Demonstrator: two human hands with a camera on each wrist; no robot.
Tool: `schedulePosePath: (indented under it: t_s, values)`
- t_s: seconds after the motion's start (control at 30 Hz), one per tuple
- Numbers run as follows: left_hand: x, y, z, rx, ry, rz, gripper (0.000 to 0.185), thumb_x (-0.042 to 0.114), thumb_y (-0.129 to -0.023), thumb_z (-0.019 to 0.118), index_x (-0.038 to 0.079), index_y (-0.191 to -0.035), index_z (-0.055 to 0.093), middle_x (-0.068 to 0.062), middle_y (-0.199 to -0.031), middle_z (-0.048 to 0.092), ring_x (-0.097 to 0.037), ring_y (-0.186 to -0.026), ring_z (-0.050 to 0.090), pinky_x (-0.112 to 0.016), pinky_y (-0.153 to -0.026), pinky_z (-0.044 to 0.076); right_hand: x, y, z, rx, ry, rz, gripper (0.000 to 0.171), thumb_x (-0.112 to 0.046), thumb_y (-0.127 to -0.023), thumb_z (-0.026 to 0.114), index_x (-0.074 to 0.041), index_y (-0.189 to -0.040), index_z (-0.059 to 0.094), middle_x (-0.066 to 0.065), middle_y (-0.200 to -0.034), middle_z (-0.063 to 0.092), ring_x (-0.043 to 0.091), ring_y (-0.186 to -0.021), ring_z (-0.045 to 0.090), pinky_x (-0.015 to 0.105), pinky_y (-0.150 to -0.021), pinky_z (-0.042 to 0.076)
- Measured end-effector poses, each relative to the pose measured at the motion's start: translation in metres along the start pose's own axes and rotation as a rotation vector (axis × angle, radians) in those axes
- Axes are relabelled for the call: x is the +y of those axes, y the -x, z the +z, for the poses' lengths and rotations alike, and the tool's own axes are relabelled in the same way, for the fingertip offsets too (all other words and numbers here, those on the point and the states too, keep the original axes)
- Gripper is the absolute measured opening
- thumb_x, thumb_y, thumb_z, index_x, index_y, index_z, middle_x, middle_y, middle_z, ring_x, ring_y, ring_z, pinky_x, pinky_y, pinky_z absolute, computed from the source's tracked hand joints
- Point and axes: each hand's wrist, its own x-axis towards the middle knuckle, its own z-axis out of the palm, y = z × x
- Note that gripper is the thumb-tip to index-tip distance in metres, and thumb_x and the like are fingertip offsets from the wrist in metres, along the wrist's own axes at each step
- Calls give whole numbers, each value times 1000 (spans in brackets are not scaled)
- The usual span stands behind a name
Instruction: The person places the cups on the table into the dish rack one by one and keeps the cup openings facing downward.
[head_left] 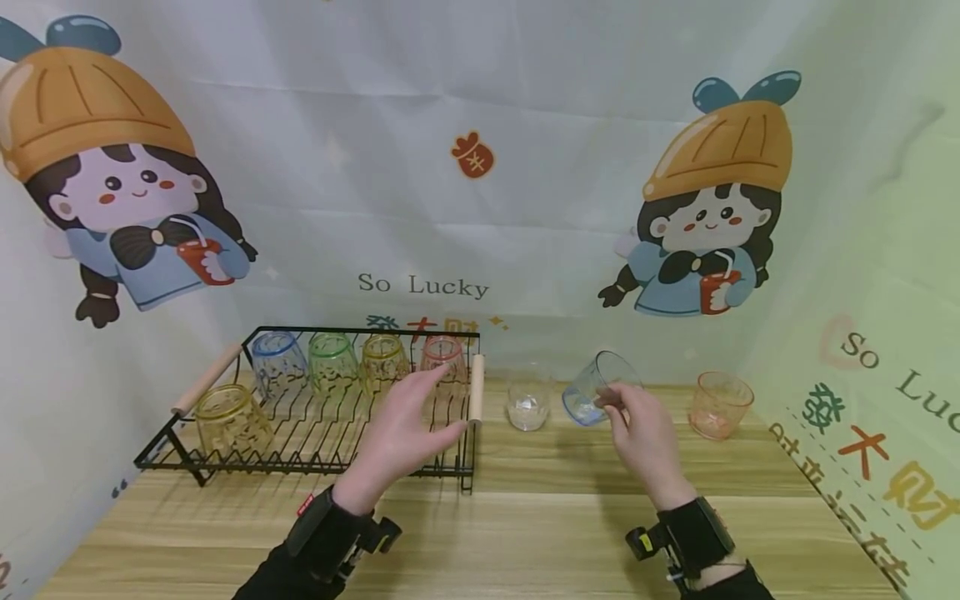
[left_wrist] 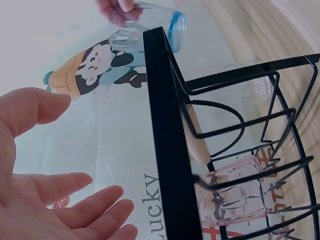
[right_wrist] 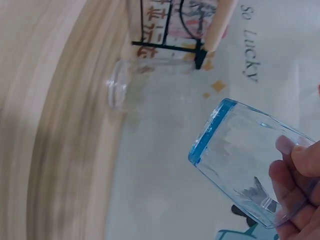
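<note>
My right hand (head_left: 643, 425) pinches a clear drinking glass with a blue base (head_left: 596, 392) at its rim, fingers inside and thumb outside. In the right wrist view the blue glass (right_wrist: 245, 160) is tilted, its thick base pointing up and left. My left hand (head_left: 401, 429) is held over the right part of the black wire dish rack (head_left: 330, 472), thumb and fingers spread, holding nothing. Just beyond its fingertips, a pink glass (head_left: 441, 348) stands upside down in the rack. Between rack and blue glass, a colourless glass (head_left: 528, 408) stands on the table.
Upside-down blue (head_left: 277, 367), green (head_left: 332, 367) and yellow (head_left: 385, 367) glasses line the rack's back row. Another yellow glass (head_left: 232, 423) sits at its front left. An orange-pink glass (head_left: 720, 406) stands at the right. Wooden handles (head_left: 477, 390) rise at the rack's ends; a printed cloth hangs behind.
</note>
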Motion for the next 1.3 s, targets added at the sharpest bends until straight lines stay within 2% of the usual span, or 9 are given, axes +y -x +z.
schedulePosePath:
  t_s: [0.17,0.43,0.67,0.87,1.1,1.3]
  values:
    - [4,0,1,5,7,13,82,29,-82,81,8,-151,41,-17,-143,51,-38,-130,46,-58,-108,37,-9,-4,-1,63,-65,-56,26,15,-81,71,3,-103,65,11,-90,70,27,-82,65,44,-82,52]
    - [7,0,4,-4,44,-8,82,29,-82,81,7,-150,41,-17,-147,47,-37,-133,43,-57,-110,36,-24,-8,0,92,-162,-96,28,19,-77,71,4,-100,66,10,-88,70,24,-80,65,39,-79,51]
    - [11,-1,10,26,60,24,79,23,-80,82,3,-147,45,-17,-142,51,-37,-130,46,-57,-108,38,-32,-5,4,98,-250,-122,27,19,-78,70,3,-100,66,9,-91,70,27,-82,65,28,-84,48]
    - [13,-1,12,32,56,48,79,24,-80,81,3,-147,45,-17,-141,52,-37,-129,47,-57,-107,39,-43,-5,6,112,-305,-126,29,20,-78,68,1,-100,67,8,-93,69,27,-84,65,31,-93,47]
    - [17,0,15,16,70,53,79,24,-81,81,4,-148,44,-17,-142,51,-37,-129,46,-56,-107,40,-56,-3,8,129,-330,-146,29,20,-79,69,2,-101,66,9,-93,69,28,-90,63,46,-106,40]
    - [19,-1,18,11,116,80,78,22,-81,81,4,-147,44,-17,-142,50,-36,-130,45,-56,-110,36,-64,-2,9,142,-348,-128,32,21,-78,69,1,-102,66,7,-94,70,27,-93,63,46,-108,38]
